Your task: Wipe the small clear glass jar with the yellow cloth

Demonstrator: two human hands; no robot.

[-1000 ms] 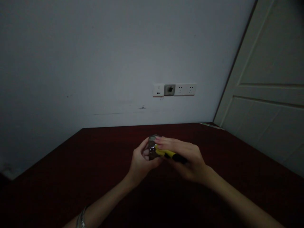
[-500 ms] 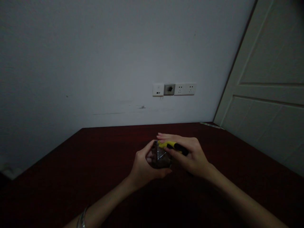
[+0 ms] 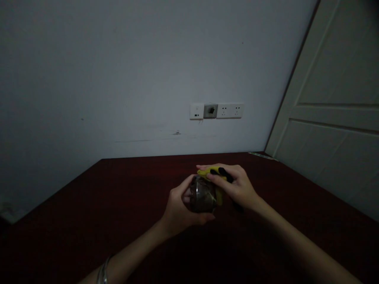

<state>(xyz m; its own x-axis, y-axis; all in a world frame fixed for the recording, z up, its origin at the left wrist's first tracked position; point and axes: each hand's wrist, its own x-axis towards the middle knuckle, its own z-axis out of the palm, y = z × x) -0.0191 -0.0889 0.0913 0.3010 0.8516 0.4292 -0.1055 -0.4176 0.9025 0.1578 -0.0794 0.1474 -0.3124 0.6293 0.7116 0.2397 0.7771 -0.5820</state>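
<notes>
My left hand curls round a small, dark, shiny glass cup, thumb below and fingers behind and on top. It is tilted, with a bright reflection line down its side; the contents, if any, are too dark to make out. Pinched in my right hand is a soft-looking yellow and black cloth, pressed at the cup's upper right rim. More yellow shows along the cup's right side, and a dark end hangs under the right palm. Both hands are above the dark red table.
Behind the table rises a pale wall with a row of sockets and switches. A panelled white door stands on the right. A thin pale strip lies by the table's far right corner. A metal bracelet circles my left wrist.
The cup has turned in my left hand, so more of its smooth side shows. My right hand and the cloth have moved slightly up and left along the rim.
</notes>
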